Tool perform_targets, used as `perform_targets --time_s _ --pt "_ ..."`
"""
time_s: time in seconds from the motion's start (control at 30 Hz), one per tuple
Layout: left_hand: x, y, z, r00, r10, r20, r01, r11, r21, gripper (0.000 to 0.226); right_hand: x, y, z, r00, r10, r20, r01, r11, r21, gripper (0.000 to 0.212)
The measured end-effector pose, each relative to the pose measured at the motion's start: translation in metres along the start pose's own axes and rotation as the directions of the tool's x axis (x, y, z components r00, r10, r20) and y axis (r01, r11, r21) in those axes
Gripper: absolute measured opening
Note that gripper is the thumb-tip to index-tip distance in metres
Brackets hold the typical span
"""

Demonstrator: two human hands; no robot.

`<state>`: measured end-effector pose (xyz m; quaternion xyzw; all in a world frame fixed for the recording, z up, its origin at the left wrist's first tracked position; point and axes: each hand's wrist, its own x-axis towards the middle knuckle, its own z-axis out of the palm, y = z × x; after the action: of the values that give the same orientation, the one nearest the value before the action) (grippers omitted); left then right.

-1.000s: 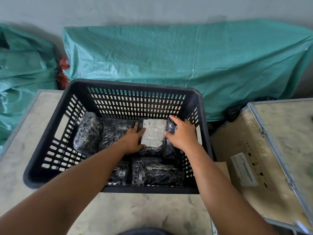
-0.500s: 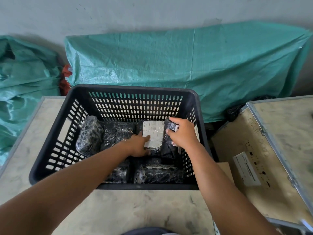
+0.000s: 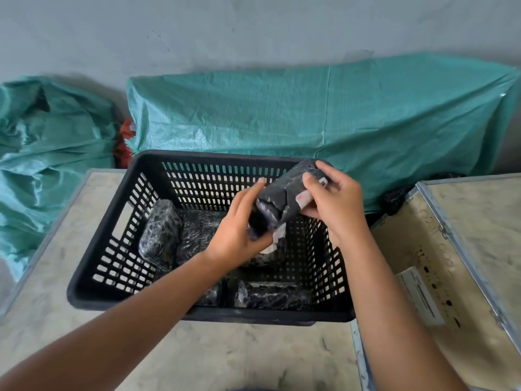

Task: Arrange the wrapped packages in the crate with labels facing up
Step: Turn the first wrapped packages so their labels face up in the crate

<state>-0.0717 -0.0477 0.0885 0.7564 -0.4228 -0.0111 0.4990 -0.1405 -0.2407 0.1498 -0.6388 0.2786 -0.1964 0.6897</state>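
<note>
Teal tarpaulin [image 3: 310, 122] covered the upper frame behind a black slatted crate [image 3: 118, 221] at centre. Inside lay several wrapped packages [image 3: 160, 234]. Above the crate's right half, the left hand [image 3: 239, 230] and right hand [image 3: 338, 204] both closed around one black wrapped package [image 3: 282, 201], tilted, lifted clear of the others.

Black wrapped package [image 3: 284, 201] tilted above black crate [image 3: 118, 221]; others inside.

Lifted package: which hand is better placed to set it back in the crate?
Probably the left hand: it cups the package from below, over the crate. The right hand grips its upper end.
</note>
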Motion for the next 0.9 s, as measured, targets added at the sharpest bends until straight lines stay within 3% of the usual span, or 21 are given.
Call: perform_targets --time_s 0.17,0.27,0.37,0.43,0.57,0.73,0.9 --pt "0.005 -0.006 -0.009 0.992 0.084 -0.091 -0.081 0.996 0.040 0.091 -0.006 0.009 -0.003 1.000 -0.003 0.010 0.003 1.000 -0.020 0.059" --pt "0.014 -0.006 -0.018 0.991 -0.034 -0.132 0.026 0.998 -0.065 0.090 -0.009 0.027 -0.008 0.990 -0.144 -0.009 0.139 0.969 -0.203 0.068" --pt "0.020 -0.006 -0.025 0.971 -0.199 -0.129 0.157 0.947 -0.282 0.085 -0.009 0.043 -0.015 0.968 -0.249 0.035 0.244 0.894 -0.377 0.079" --pt "0.023 -0.012 -0.027 0.946 -0.302 -0.116 0.239 0.894 -0.379 0.078 -0.007 0.049 -0.018 0.968 -0.165 0.186 0.230 0.881 -0.414 0.092" --pt "0.031 -0.030 -0.021 0.915 -0.403 -0.018 0.385 0.887 -0.256 0.076 0.005 0.058 -0.013 0.907 0.044 0.419 0.174 0.866 -0.469 0.105" --pt "0.037 -0.062 -0.004 0.864 -0.471 0.178 0.495 0.859 -0.129 0.054 0.031 0.071 0.003 0.879 0.243 0.411 0.093 0.757 -0.646 0.112" --pt "0.032 -0.096 0.015 0.800 -0.555 0.229 0.554 0.829 0.074 0.060 0.042 0.100 0.021 0.850 0.391 0.353 0.018 0.647 -0.762 0.114"
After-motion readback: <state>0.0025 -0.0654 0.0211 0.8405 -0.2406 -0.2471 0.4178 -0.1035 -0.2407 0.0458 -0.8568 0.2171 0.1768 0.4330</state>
